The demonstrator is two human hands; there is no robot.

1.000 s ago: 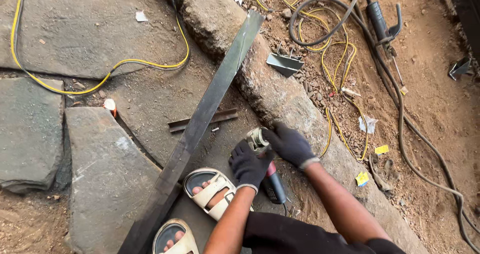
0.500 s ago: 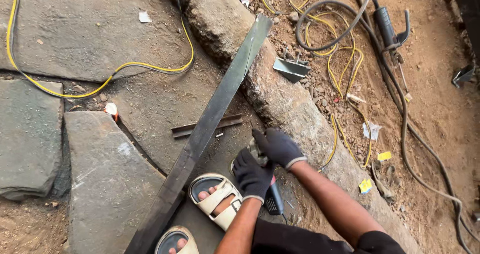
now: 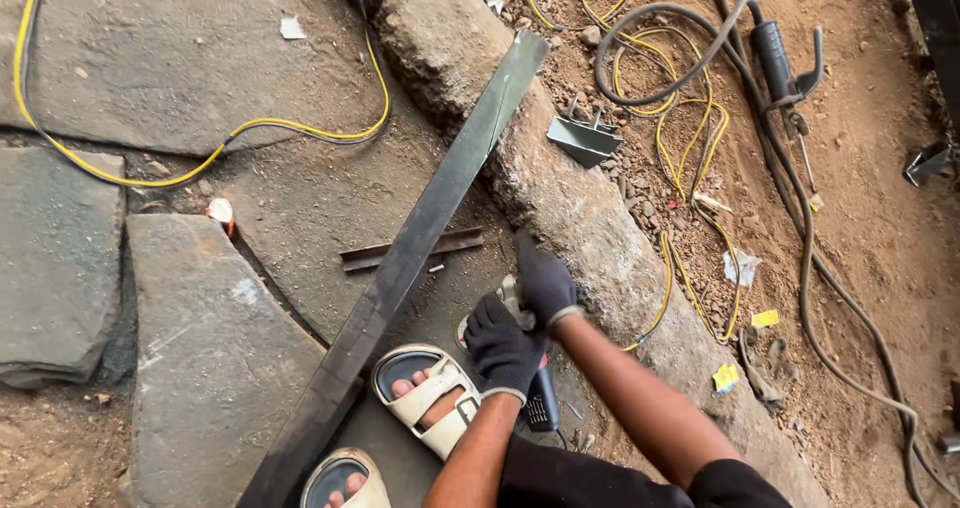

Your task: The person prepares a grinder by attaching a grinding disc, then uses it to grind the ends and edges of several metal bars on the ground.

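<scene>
Both my hands wear dark gloves and grip an angle grinder point(image 3: 537, 393) held low over the stone paving. My left hand point(image 3: 503, 346) clasps its body near the front. My right hand point(image 3: 544, 280) wraps the head end, hiding the disc. Just left of the hands a long dark flat steel bar point(image 3: 420, 243) lies diagonally, its far end propped on a stone kerb point(image 3: 590, 218). My sandalled foot point(image 3: 425, 398) stands beside the bar's near part; the other sandal point(image 3: 345, 480) is at the bottom edge.
Two short steel strips point(image 3: 410, 248) lie crosswise under the bar. A yellow cable point(image 3: 200, 158) loops over the stone slabs. On the dirt to the right are tangled yellow wire point(image 3: 690, 158), grey hoses point(image 3: 800, 238), a welding holder point(image 3: 775, 58) and a small metal bracket point(image 3: 583, 140).
My right hand has slid forward from the grinder's rear onto its head end. The left hand keeps its grip. The view has shifted slightly.
</scene>
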